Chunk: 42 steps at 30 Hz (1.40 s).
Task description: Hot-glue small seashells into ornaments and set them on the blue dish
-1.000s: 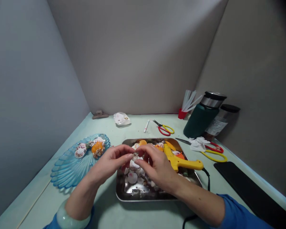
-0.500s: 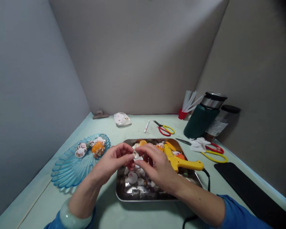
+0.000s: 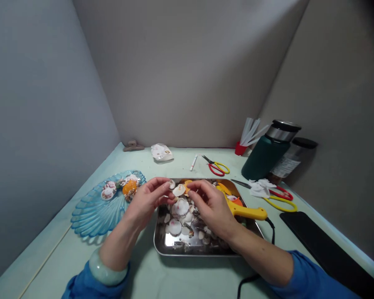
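Observation:
Over the metal tray (image 3: 202,254), my left hand (image 3: 154,197) pinches a small pale seashell (image 3: 172,184) between thumb and fingertips. My right hand (image 3: 213,207) hovers to its right, thumb and forefinger curled close together; whether something tiny is between them I cannot make out. Below both hands, loose white seashells (image 3: 180,207) and an orange shell (image 3: 187,187) lie in the tray. A yellow glue gun (image 3: 249,213) rests across the tray's right side, partly hidden by my right hand. Left of my left hand stands a blue shell-shaped glass dish (image 3: 93,214) with shells clustered on its upper part.
At the back lie a plastic packet (image 3: 162,152), a white marker-like stick (image 3: 193,162) and small scissors (image 3: 216,166). Larger scissors (image 3: 282,203) with white tissue (image 3: 260,188) lie right, near a green bottle (image 3: 264,153), a red cup (image 3: 240,148) of glue sticks and a black slab (image 3: 318,245).
My hands have drawn apart, the right one shifting right. The small shell stays with my left hand, and more of the shells in the tray show between them. The view has shifted slightly.

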### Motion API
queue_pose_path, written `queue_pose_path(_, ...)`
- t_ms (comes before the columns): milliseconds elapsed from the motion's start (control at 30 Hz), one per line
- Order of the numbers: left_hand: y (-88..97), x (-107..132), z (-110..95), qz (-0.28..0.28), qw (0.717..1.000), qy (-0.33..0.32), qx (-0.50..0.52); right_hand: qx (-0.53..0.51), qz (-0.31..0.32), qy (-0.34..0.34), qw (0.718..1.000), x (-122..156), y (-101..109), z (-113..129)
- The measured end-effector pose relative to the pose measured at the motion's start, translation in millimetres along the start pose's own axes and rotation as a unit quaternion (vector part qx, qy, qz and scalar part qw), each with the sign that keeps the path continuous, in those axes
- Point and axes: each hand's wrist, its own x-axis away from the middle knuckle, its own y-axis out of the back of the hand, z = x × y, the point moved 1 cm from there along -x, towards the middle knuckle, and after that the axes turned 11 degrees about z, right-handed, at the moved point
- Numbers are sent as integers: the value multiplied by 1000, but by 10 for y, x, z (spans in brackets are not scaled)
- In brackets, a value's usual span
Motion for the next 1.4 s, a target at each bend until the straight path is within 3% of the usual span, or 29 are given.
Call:
queue_pose_path(100, 14, -38, 52, -43, 999, -5, 18, 133, 80, 16, 988, -20, -2, 10)
queue_pose_path(200, 13, -64, 91, -49, 999, -8, 21, 288, 191, -8, 938, -37, -54, 51)
queue_pose_path(267, 15, -71, 100, -52, 998, -11, 18, 354, 231, -20, 906, -48, -106, 73)
queue_pose_path(600, -2, -44, 79, -67, 997, -15, -21, 412, 302, -20, 859, -130, -86, 188)
queue_pose_path(733, 2, -34, 37, -94, 994, -38, -47, 417, 298, 0, 859, -231, -266, 231)
queue_pose_path(900, 36, -46, 16, -117, 988, -57, -82, 420, 286, 7, 861, -361, -440, 120)
queue_pose_path(1000, 36, -47, 24, -101, 987, -51, -117, 413, 277, 3, 868, -363, -324, 75)
queue_pose_path(1167, 28, -50, 65, -53, 975, -44, -212, 405, 278, -12, 871, -210, 57, 62)
queue_pose_path(1333, -15, 8, 75, 26, 940, -48, -338, 420, 267, -47, 866, 68, 437, 14)
queue_pose_path(1400, -53, 47, 62, 86, 906, -57, -410, 431, 248, -69, 865, 187, 564, -30)
